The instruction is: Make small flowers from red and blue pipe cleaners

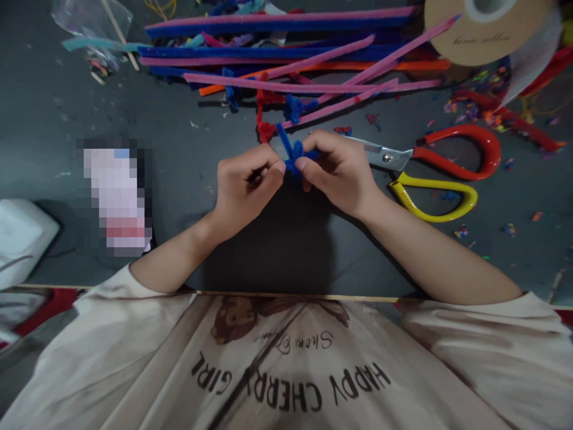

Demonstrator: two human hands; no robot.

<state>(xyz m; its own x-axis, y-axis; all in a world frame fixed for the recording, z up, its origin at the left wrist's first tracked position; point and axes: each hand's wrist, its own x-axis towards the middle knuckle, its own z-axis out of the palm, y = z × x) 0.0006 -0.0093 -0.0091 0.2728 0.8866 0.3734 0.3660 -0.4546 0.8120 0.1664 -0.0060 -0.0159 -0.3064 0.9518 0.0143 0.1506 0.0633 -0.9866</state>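
Observation:
Between my two hands is a blue pipe cleaner (285, 141), bent into a small looped shape with one end sticking up. My left hand (250, 182) pinches its left side between thumb and forefinger. From the right, my right hand (336, 173) grips the same piece with thumb and fingers, which hide part of it. Just beyond the hands lie a twisted red pipe cleaner piece (265, 110) and a twisted blue piece (295, 108). Scissors (387, 157) with one red and one yellow handle lie beside my right hand, their blade tips hidden behind it.
Long pink, blue and orange pipe cleaners (277, 27) lie across the back of the dark table (188, 131). A ribbon spool (447, 42) stands back right, near colourful scraps (492, 83). On the left are a blurred-out phone-like object (119, 197) and a white box (22, 239).

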